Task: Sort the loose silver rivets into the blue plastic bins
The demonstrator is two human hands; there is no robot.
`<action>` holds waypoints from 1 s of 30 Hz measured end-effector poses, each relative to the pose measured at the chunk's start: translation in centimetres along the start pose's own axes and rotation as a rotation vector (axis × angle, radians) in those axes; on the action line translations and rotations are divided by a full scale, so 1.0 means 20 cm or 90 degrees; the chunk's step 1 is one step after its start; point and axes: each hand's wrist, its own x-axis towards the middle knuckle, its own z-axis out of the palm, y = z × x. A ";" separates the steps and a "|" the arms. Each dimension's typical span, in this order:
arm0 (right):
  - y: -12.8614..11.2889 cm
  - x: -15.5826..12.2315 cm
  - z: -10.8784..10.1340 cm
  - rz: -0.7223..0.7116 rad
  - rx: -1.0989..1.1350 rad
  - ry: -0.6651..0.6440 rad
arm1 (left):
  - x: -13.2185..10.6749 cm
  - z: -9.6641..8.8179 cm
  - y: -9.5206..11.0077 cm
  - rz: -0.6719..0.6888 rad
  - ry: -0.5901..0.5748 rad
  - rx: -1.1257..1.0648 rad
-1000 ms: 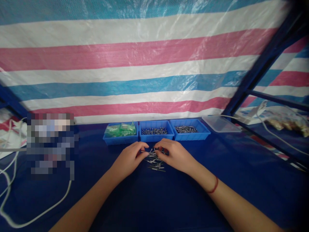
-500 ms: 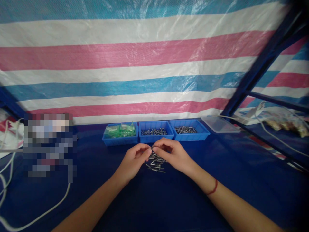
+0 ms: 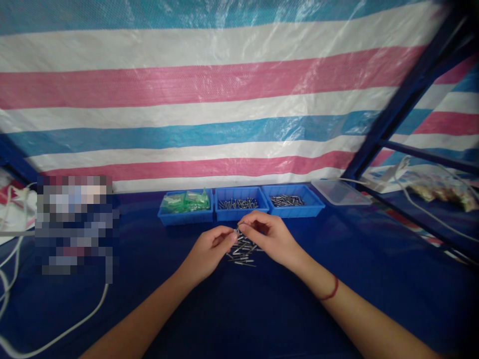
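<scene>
My left hand (image 3: 210, 252) is closed in a pinch, thumb against forefinger, at a small silver piece that looks like a blind rivet (image 3: 237, 231). Fingertips of my right hand (image 3: 272, 239) pinch at the other side of the same piece, close to the left ones. Most of it is hidden by the fingers. Below and between both hands, a loose pile of blind rivets (image 3: 243, 248), thin pins with thicker silver bodies, lies on the blue tabletop (image 3: 239, 314).
Behind my hands stand three blue bins in a row: the left bin (image 3: 187, 217) holds green packets, the middle bin (image 3: 242, 215) and right bin (image 3: 299, 211) hold metal pins. A clear plastic lid (image 3: 340, 193) lies rightward. A white cable (image 3: 88, 319) curves at left.
My right hand has risen slightly and its fingertips have drawn a little away from the left ones. The left hand has shifted slightly right.
</scene>
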 end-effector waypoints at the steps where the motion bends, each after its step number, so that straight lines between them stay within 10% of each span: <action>1: 0.00 0.00 0.00 0.001 0.000 0.002 | 0.00 0.00 -0.01 0.004 0.013 0.003; 12: 0.01 0.00 0.00 0.010 -0.047 -0.007 | 0.00 -0.02 0.02 0.016 0.151 0.015; 19: 0.03 0.02 -0.02 -0.065 -0.188 -0.050 | -0.01 -0.05 0.01 0.079 0.086 0.157; 24: 0.08 0.07 -0.18 -0.027 -0.322 0.183 | -0.01 -0.18 0.05 0.155 -0.030 0.482; 30: 0.15 0.12 -0.43 0.030 -0.613 0.350 | 0.00 -0.25 0.04 0.151 -0.155 0.539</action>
